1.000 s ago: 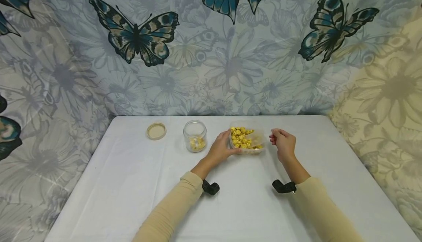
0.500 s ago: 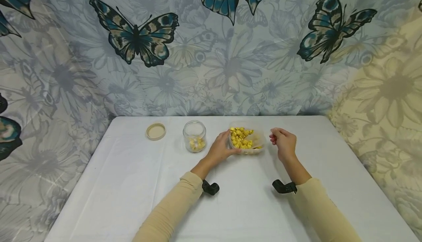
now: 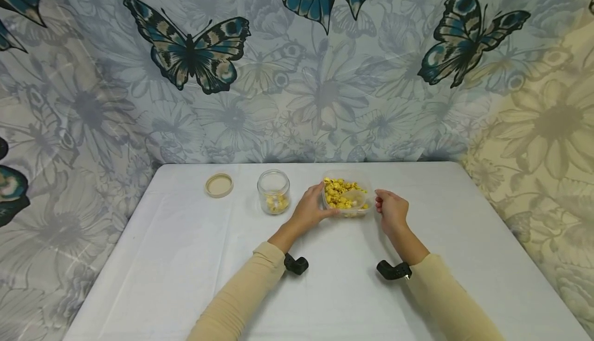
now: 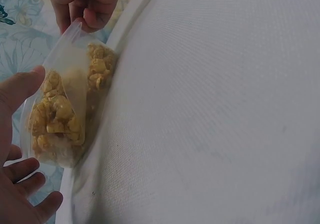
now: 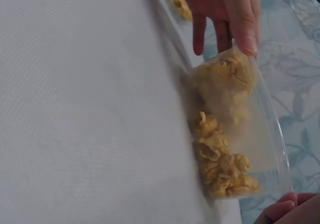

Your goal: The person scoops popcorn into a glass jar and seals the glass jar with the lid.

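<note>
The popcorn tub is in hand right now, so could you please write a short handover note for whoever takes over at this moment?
Left hand: holds the left end of the clear popcorn tub, thumb on its rim.
Right hand: fingers curled at the tub's right end, pinching its edge in the left wrist view.
The tub sits on the white table, about half full of yellow popcorn.
Glass jar: left of the tub, open, a little popcorn at the bottom.
Lid: off, lying left of the jar.
Done: jar opened, a small amount inside.
Left: most popcorn remains in the tub; lid not on.
</note>
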A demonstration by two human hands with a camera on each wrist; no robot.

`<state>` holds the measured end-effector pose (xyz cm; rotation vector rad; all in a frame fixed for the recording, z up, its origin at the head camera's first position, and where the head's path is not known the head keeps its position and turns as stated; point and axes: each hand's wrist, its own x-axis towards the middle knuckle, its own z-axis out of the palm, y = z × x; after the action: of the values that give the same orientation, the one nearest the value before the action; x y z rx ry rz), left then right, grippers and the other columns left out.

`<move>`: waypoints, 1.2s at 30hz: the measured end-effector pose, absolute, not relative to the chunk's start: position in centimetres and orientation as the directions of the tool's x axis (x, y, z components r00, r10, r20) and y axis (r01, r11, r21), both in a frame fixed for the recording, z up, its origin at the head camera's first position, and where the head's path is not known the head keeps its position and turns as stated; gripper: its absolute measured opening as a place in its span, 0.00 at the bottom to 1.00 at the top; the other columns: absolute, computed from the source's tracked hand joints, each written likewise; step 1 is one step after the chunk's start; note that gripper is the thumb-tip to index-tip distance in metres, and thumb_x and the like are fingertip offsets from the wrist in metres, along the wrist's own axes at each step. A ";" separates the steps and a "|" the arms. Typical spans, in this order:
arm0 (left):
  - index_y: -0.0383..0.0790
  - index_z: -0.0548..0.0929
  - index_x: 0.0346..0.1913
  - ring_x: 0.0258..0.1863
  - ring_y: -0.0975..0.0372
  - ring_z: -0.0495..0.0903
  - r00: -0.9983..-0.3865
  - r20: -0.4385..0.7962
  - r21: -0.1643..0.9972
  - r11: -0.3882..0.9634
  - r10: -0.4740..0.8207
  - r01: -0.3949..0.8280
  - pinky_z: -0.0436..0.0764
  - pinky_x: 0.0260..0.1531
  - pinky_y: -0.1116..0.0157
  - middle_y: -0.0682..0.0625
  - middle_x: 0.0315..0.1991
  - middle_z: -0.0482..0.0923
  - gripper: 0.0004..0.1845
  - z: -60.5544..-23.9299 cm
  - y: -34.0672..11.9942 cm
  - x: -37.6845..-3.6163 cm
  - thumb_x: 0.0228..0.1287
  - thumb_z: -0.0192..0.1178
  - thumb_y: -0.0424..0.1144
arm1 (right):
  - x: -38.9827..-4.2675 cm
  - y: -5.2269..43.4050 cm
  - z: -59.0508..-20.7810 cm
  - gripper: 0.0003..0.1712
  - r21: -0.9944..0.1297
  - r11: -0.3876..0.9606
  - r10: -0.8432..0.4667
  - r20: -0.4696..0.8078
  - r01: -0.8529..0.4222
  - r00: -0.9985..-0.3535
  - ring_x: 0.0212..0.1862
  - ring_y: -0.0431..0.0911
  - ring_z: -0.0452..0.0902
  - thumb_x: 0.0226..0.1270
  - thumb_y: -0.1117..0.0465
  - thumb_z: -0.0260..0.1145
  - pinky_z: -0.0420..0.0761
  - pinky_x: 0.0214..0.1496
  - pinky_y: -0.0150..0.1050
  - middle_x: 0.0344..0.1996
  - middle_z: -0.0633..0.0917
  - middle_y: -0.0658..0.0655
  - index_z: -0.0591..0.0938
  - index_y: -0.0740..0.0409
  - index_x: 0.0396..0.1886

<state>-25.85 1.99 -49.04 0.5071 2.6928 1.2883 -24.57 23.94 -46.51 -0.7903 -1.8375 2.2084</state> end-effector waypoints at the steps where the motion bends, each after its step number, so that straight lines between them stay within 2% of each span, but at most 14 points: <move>1: 0.43 0.54 0.77 0.73 0.48 0.62 -0.937 0.044 0.771 0.585 0.346 0.252 0.66 0.70 0.51 0.41 0.74 0.59 0.51 -49.0 2.0 -25.9 0.56 0.68 0.57 | -24.6 24.0 -46.4 0.08 -0.944 -0.252 0.436 -0.309 0.215 -0.846 0.17 0.34 0.69 0.71 0.65 0.59 0.70 0.19 0.23 0.15 0.77 0.45 0.80 0.65 0.42; 4: 0.43 0.54 0.77 0.73 0.48 0.61 -0.935 0.048 0.769 0.584 0.351 0.259 0.67 0.70 0.51 0.41 0.74 0.59 0.51 -49.0 1.9 -25.9 0.57 0.68 0.58 | -24.7 24.2 -46.2 0.06 -0.921 -0.300 0.414 -0.360 0.248 -0.836 0.16 0.35 0.69 0.71 0.65 0.56 0.70 0.18 0.24 0.14 0.76 0.46 0.79 0.62 0.41; 9: 0.43 0.53 0.77 0.73 0.48 0.61 -0.932 0.048 0.774 0.576 0.358 0.261 0.67 0.69 0.50 0.42 0.74 0.59 0.52 -49.2 1.9 -25.9 0.57 0.68 0.58 | -24.8 24.3 -45.8 0.11 -0.902 -0.339 0.390 -0.394 0.268 -0.832 0.15 0.35 0.69 0.73 0.66 0.54 0.70 0.17 0.23 0.13 0.76 0.46 0.74 0.65 0.50; 12: 0.43 0.53 0.77 0.72 0.48 0.62 -0.933 0.051 0.768 0.583 0.357 0.264 0.67 0.69 0.50 0.41 0.74 0.59 0.52 -49.3 1.9 -25.9 0.57 0.68 0.58 | -24.9 24.4 -45.6 0.12 -0.891 -0.366 0.384 -0.407 0.268 -0.828 0.15 0.35 0.69 0.73 0.65 0.53 0.70 0.16 0.23 0.12 0.76 0.46 0.73 0.66 0.52; 16: 0.42 0.53 0.77 0.72 0.48 0.62 -0.933 0.053 0.765 0.586 0.356 0.267 0.67 0.69 0.50 0.41 0.74 0.59 0.52 -49.3 1.9 -25.9 0.57 0.68 0.58 | -25.1 24.5 -45.6 0.08 -0.896 -0.360 0.395 -0.397 0.258 -0.828 0.14 0.35 0.69 0.72 0.66 0.53 0.71 0.17 0.24 0.12 0.76 0.46 0.74 0.65 0.46; 23: 0.41 0.54 0.77 0.72 0.48 0.62 -0.934 0.057 0.758 0.594 0.352 0.270 0.67 0.69 0.51 0.41 0.74 0.59 0.52 -49.3 2.0 -26.0 0.56 0.68 0.58 | -25.4 24.6 -46.2 0.07 -0.948 -0.212 0.395 -0.307 0.239 -0.866 0.15 0.35 0.68 0.69 0.68 0.57 0.69 0.17 0.25 0.13 0.76 0.46 0.80 0.64 0.33; 31: 0.42 0.53 0.77 0.73 0.48 0.62 -0.934 0.049 0.765 0.587 0.355 0.263 0.67 0.69 0.50 0.41 0.74 0.58 0.52 -49.2 1.9 -25.9 0.56 0.68 0.59 | -25.3 24.6 -45.8 0.14 -0.919 -0.303 0.340 -0.353 0.254 -0.872 0.15 0.34 0.68 0.71 0.68 0.54 0.68 0.16 0.23 0.12 0.76 0.46 0.79 0.57 0.25; 36: 0.42 0.53 0.77 0.73 0.48 0.61 -0.932 0.047 0.764 0.588 0.360 0.265 0.67 0.69 0.50 0.41 0.74 0.58 0.52 -49.3 1.9 -25.9 0.56 0.67 0.59 | -25.3 24.6 -45.7 0.13 -0.913 -0.309 0.327 -0.365 0.266 -0.872 0.15 0.34 0.68 0.72 0.67 0.53 0.68 0.16 0.23 0.13 0.75 0.46 0.79 0.57 0.27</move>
<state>-25.93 1.90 -49.26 0.5329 2.6983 1.2689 -25.30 24.63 -45.69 -0.7837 -1.8224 2.3849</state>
